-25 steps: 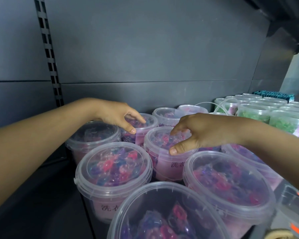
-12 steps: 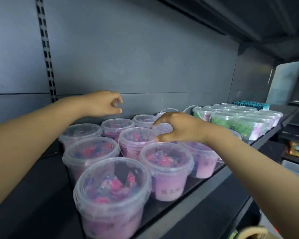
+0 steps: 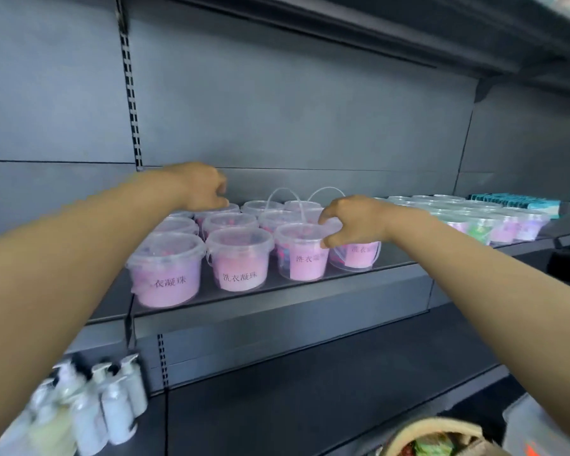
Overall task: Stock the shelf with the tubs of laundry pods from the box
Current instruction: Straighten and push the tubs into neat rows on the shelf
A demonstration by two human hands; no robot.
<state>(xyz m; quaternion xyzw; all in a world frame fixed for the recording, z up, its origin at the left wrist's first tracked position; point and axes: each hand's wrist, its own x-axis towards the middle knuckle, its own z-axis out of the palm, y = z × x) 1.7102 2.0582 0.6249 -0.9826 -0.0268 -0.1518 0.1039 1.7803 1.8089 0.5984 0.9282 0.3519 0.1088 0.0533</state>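
The grey shelf (image 3: 310, 292) carries the pink tubs (image 3: 241, 261) in rows, left of centre. They look light, stiff-walled and slick, best clasped under the lid rim. The right hand (image 3: 356, 222) pinches a near tub (image 3: 305, 258) there. The left hand (image 3: 201, 189) curls over the far ones, grip unclear.

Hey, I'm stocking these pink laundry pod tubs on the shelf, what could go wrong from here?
1. The right grip pinches only the lid rim of a front-row tub; pulling there might pop the lid or tilt the tub.
2. The front-left tub stands close to the shelf edge; a nudge could drop it towards the pump bottles below.
3. Two raised handles at the back could snag the left grip.
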